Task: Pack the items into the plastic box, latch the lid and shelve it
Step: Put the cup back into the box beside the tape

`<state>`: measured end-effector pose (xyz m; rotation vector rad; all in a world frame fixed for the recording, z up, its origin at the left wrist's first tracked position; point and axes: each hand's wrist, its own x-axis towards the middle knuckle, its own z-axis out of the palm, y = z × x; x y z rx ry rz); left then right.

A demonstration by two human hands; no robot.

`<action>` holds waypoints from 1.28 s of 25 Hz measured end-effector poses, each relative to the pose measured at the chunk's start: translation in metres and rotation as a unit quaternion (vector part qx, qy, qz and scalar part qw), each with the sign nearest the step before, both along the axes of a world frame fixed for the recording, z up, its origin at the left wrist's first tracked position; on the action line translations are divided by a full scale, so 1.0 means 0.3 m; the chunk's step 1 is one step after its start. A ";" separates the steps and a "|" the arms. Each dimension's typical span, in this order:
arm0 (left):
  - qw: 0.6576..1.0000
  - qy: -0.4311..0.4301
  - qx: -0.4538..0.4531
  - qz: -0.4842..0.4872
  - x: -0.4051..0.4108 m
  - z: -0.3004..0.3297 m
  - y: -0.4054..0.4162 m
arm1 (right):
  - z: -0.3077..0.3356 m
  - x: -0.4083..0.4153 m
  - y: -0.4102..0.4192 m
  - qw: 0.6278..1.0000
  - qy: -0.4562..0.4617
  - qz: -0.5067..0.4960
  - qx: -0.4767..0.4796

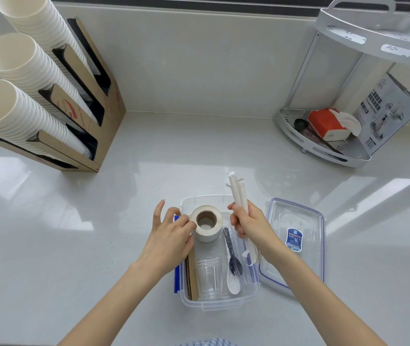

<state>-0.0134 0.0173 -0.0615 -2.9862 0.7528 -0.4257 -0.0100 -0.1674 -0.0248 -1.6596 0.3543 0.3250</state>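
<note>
— What sort of place is this?

— A drinks or café prep corner, by the look of it. A pale glossy counter runs up into a matching backsplash.

— What gives it away?

— On the left, a cardboard dispenser holds three long stacks of white paper cups, lying slanted. In the right corner stands a white two-tier corner rack with a red tissue pack on its lower shelf and a printed product box beside it.

— Anything nearer?

— Clear plastic cups, disposable cutlery and wrapped straws, all serving supplies.
</note>
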 end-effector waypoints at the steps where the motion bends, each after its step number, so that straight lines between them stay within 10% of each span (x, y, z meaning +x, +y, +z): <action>1: 1.000 0.003 -0.011 0.000 0.000 0.000 0.000 | 0.005 0.000 0.002 1.000 0.003 -0.002 0.007; 32: 0.978 0.169 -0.124 0.010 0.024 0.073 -0.119 | 0.012 0.000 -0.010 0.999 0.045 -0.007 0.014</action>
